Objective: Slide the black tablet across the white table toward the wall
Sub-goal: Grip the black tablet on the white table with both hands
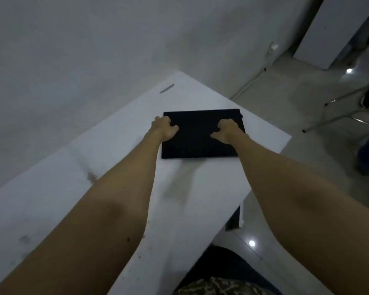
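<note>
Mid-frame, left hand [164, 127] and right hand [228, 129] clench black tablet [200, 137] sides — push evenly, flat on bench [115, 167], toward upper-left wall [73, 50].

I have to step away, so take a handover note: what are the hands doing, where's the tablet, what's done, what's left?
Left hand: curled fingers on the tablet's left edge.
Right hand: curled fingers near its right edge.
Tablet: flat on the table, short of the wall.
Done: both hands set.
Left: slide it to the wall; a grey stick lies ahead near the wall.
</note>
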